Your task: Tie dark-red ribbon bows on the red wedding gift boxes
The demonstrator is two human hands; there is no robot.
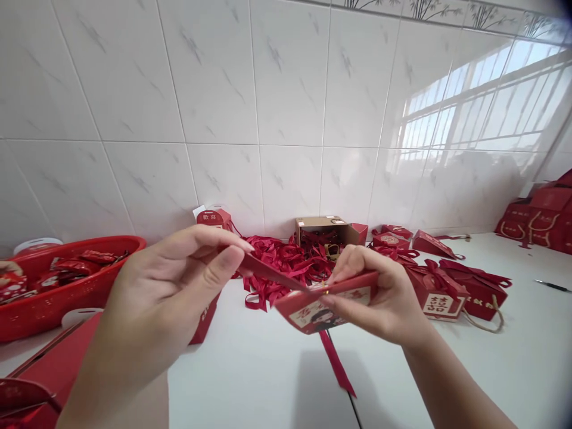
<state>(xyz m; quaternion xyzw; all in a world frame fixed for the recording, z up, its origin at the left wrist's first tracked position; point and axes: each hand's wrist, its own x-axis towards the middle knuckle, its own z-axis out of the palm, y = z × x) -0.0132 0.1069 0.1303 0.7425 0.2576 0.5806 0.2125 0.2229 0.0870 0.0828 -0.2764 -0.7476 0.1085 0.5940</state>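
My right hand (379, 292) is closed around a small red gift box (319, 307) with a printed picture on its side, held above the white table (250, 369). My left hand (179, 286) pinches one end of a red ribbon (272, 274) that runs to the top of the box. The ribbon's other end (337, 363) hangs down below the box.
A pile of loose red ribbons (286, 262) lies by the tiled wall, next to an open cardboard box (324, 229). Finished red boxes (447, 286) stand at right, more (536, 223) at far right. A red basket (53, 280) with packets sits left. A pen (552, 286) lies at right.
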